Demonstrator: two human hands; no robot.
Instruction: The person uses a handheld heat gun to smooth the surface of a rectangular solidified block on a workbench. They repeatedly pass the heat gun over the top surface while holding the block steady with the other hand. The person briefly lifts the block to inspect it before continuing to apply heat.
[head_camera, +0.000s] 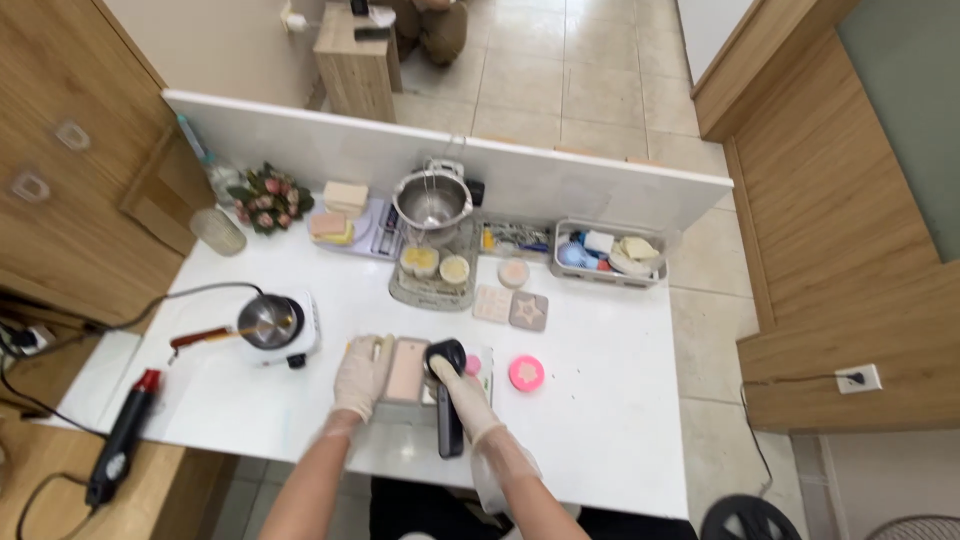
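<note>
Two gloved hands: left (362, 375) steadies pink block (408, 370), partly hidden; right (462, 392) grips black tool (449, 420).

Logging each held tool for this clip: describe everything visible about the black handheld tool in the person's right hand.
The black handheld tool looks like matte plastic, with a long straight handle running toward the person and a rounded head at the far end. It lies nearly level above the white table, head over the pale pink rectangular block. The gloved right hand wraps its upper handle; the gloved left hand steadies the block's left side. Whether the head touches the block cannot be told.
</note>
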